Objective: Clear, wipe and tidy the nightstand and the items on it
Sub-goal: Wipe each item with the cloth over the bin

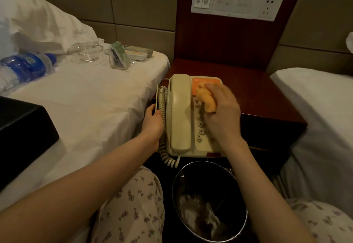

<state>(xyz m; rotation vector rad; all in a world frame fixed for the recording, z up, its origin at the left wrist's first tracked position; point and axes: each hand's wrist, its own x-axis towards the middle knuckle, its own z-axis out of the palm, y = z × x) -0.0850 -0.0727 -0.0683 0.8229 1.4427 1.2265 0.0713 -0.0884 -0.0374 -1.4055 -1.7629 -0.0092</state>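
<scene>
A cream desk telephone [180, 113] with its handset on the cradle sits at the front left of the dark red wooden nightstand [267, 97]. My right hand [222, 113] grips a bunched yellow cloth [205, 97] and presses it on the phone's keypad, below the orange label. My left hand [152, 122] holds the phone's left edge beside the coiled cord [162, 109]. Part of the keypad is hidden under my right hand.
On the left bed [91, 97] lie a blue-labelled water bottle [24, 67], a clear glass dish [86, 52], a clear card holder [118, 57], remote controls [138, 52] and a black box [23, 134]. A black waste bin [209, 202] stands below the nightstand. A second bed [321, 113] is at the right.
</scene>
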